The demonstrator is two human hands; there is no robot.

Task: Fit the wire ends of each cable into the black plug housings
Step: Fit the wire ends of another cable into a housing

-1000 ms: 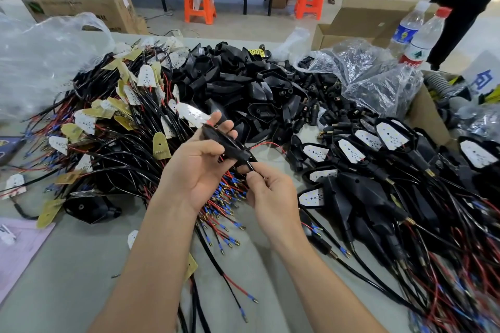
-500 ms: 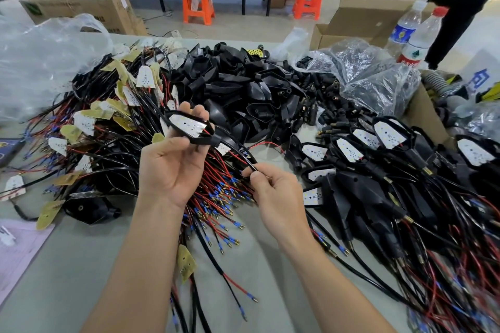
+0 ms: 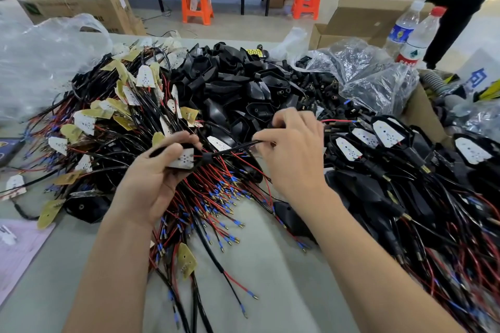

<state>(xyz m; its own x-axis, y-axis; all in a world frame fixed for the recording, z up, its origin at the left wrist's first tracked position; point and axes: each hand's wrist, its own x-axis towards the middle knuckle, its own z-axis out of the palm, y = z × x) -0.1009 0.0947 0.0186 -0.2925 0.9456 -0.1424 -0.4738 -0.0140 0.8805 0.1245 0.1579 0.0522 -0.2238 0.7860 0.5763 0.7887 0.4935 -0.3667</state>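
Item: one black sheathed cable (image 3: 232, 149) with red wire ends, joined to a white perforated board (image 3: 184, 161), held over the grey tabletop (image 3: 270, 278) just short of the heap of empty black plastic plug housings (image 3: 238, 84). Left hand (image 3: 151, 181) clasped the board face-up, seemingly to steady it for fitting — right hand (image 3: 295, 162) pinched the cable taut beside it, far fingers curled at the heap's edge, on a housing or not I could not tell. Half a second earlier the right hand had sat nearer the body; since then it had reached toward the heap.
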